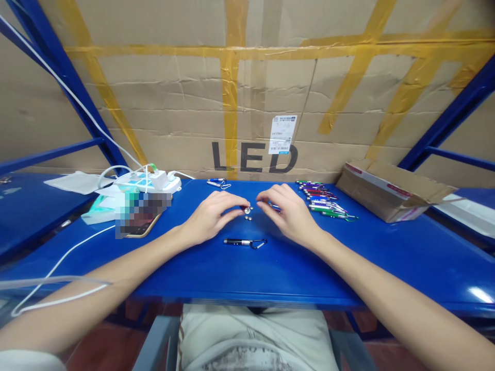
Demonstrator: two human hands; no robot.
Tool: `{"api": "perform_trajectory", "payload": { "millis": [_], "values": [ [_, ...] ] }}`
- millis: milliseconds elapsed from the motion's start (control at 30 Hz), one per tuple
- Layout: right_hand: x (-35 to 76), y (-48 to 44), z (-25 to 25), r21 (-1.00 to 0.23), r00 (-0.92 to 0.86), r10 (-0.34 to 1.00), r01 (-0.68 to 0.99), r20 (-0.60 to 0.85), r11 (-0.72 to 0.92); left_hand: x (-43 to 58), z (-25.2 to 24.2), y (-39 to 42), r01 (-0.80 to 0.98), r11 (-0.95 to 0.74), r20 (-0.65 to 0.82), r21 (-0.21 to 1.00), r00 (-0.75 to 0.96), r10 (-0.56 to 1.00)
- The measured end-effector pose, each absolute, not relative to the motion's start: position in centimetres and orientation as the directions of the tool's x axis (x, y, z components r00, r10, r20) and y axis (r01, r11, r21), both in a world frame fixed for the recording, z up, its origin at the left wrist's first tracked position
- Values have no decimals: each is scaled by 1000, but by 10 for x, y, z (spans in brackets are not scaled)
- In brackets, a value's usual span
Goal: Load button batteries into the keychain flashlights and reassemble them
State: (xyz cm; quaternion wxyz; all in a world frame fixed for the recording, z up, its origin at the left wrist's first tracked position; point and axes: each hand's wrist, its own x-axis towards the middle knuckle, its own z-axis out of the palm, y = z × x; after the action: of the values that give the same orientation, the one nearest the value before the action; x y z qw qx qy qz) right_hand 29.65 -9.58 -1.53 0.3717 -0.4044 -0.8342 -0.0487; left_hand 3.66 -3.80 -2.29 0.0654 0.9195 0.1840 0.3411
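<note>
The left hand (211, 214) pinches a small silver button cell (246, 209) at its fingertips, 2 more cells (248, 218) lying just near it on the blue table (348, 257). The right hand (288, 208) curls around a small part — which one I cannot tell. A black keychain light (243, 242) lies nearer, untouched — battery handling looks to be the step in hand.

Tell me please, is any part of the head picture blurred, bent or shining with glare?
In the head view, a pixelated patch hides part of the things left of the left hand; the blue frame bars curve from wide-angle distortion; glare shows on the blue table at lower right; the right hand and the black keychain light look sharp.
</note>
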Motion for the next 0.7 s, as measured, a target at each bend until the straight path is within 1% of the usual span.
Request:
{"api": "perform_trajectory", "payload": {
  "millis": [133,233,300,367,467,600,700],
  "values": [
    [296,-91,-22,-220,-443,703,737,557,639,36,-23,-36,319,-924,595,211,708,380],
    [298,-89,-27,-225,-435,755,774,491,592,34,-23,-30,391,-916,536,91,756,376],
    [299,-87,-29,-194,-442,787,807,429,559,32,-25,-25,434,-901,466,-7,799,381],
    [300,-86,-31,-157,-464,806,823,367,546,30,-27,-22,445,-893,398,-65,832,386],
    [301,-85,-32,-140,-495,808,819,318,557,28,-30,-19,443,-893,347,-82,852,391],
    [299,-87,-33,-151,-514,801,805,307,574,29,-28,-21,442,-889,353,-117,855,379],
    [298,-88,-32,-182,-505,803,798,317,574,30,-28,-22,452,-882,363,-134,851,381]
  ]
}}
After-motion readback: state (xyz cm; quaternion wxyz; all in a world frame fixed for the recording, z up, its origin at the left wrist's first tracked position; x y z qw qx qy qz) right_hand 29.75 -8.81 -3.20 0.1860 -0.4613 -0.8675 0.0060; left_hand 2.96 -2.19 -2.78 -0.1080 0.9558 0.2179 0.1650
